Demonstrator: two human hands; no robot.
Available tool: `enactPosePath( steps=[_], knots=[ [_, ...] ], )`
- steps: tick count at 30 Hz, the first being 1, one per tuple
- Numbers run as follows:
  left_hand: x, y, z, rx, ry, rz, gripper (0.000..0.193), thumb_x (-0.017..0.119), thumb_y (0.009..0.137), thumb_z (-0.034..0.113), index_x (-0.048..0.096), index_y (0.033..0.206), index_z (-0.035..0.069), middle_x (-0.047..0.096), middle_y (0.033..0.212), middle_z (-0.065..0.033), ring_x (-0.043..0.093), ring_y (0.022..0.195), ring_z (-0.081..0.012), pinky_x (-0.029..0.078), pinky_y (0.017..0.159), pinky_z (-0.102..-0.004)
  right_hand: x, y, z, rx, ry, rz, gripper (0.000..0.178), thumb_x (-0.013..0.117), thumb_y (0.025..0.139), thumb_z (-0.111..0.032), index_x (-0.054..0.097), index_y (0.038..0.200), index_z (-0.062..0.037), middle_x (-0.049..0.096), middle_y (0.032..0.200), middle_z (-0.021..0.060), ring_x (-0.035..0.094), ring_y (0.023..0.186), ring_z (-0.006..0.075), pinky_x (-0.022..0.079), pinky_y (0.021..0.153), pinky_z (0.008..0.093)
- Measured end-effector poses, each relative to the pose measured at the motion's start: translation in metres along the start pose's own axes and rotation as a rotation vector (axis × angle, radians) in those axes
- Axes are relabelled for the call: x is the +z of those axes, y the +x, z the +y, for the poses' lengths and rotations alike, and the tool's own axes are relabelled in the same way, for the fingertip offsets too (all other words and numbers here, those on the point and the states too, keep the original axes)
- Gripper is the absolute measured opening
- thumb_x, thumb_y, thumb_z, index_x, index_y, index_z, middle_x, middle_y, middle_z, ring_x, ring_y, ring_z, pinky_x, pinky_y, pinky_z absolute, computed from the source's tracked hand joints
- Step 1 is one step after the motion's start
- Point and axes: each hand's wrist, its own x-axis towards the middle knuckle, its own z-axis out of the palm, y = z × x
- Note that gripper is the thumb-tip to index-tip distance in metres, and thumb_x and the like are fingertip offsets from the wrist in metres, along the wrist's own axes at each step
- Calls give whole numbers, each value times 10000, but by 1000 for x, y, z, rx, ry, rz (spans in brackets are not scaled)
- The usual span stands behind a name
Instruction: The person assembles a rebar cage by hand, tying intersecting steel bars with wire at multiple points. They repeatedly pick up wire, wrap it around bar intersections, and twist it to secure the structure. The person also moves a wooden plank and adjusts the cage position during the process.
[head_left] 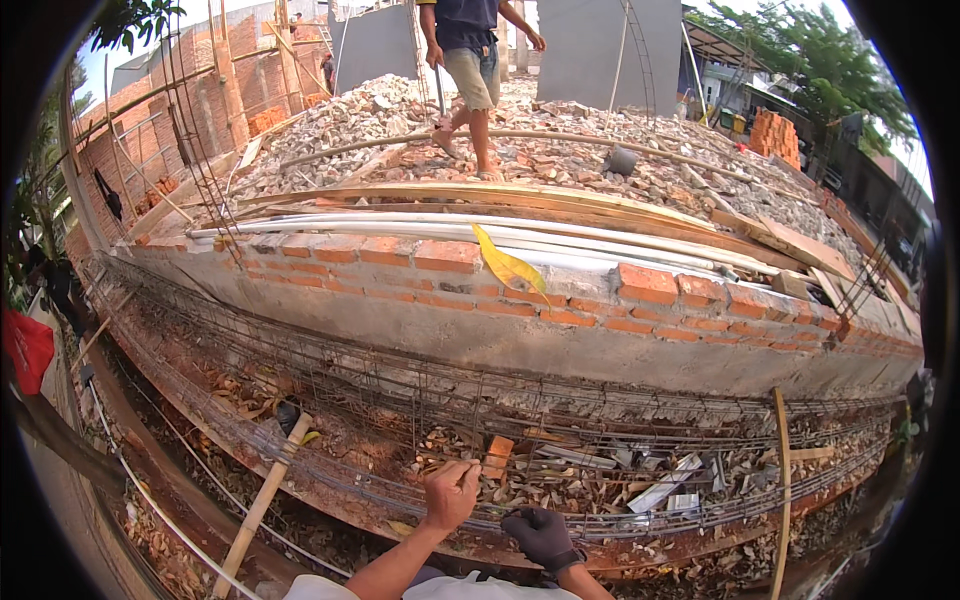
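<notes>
My bare left hand (452, 492) is held over the steel rebar cage (640, 516), its fingers drawn together in a pinch. Whatever is between them is too small to make out. To its right, my right hand (540, 538) wears a dark glove and is curled closed beside the cage's near bars. Its contents, if any, are hidden. An orange brick piece (497, 457) lies just beyond my left hand, among dry leaves and scraps in the trench.
A low brick wall (450, 257) crosses ahead, with white pipes (560, 250) and planks behind it. A yellow leaf (510, 266) shows before the wall. Wooden poles (262, 508) stand at both sides. Farther off, a person (472, 60) walks on rubble (370, 120).
</notes>
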Motion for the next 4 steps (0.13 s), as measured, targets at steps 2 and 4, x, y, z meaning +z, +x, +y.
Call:
enactPosePath(
  steps=[2, 4],
  knots=[
    [16, -5, 7, 102, 151, 74, 191, 732, 961, 134, 781, 1051, -27, 771, 905, -174, 750, 769, -280, 576, 649, -429, -15, -1, 1, 0, -40, -17, 336, 760, 921, -303, 757, 974, 29, 706, 740, 65, 633, 661, 112, 502, 612, 309],
    [31, -6, 17, 162, 257, 112, 188, 728, 965, 130, 782, 1082, -8, 767, 939, -193, 761, 815, -316, 595, 670, -451, -31, -3, 0, -20, -40, -61, 333, 766, 919, -316, 772, 1040, -5, 726, 767, 61, 636, 650, 120, 514, 612, 314]
  ],
)
